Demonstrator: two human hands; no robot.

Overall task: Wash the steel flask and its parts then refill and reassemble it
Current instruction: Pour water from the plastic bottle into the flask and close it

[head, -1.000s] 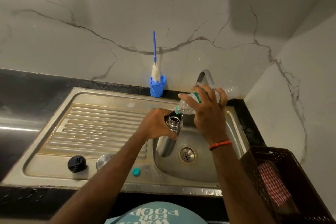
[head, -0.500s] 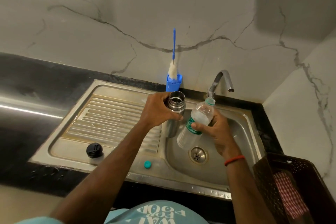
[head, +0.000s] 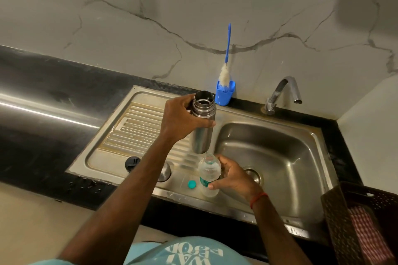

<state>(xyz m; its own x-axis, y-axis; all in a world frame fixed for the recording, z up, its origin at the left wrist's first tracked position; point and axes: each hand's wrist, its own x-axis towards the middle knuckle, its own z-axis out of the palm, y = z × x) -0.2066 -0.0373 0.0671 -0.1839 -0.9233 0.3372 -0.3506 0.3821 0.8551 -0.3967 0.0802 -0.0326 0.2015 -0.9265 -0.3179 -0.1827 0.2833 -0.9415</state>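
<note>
The right hand (head: 234, 175) has stopped pouring and lowered the plastic bottle (head: 209, 175) upright to the sink rim (head: 226, 204), fingers wrapped around it. The left hand (head: 183, 120) grips the open flask (head: 203, 122) at twelve o'clock of the bottle; refilling looks finished, capping next.

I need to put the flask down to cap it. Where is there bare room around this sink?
Free: the ribbed drainboard between the left hand and the black lid; the sink basin too. Crowded: the front edge, with black lid, steel cup, teal cap and plastic bottle.
</note>
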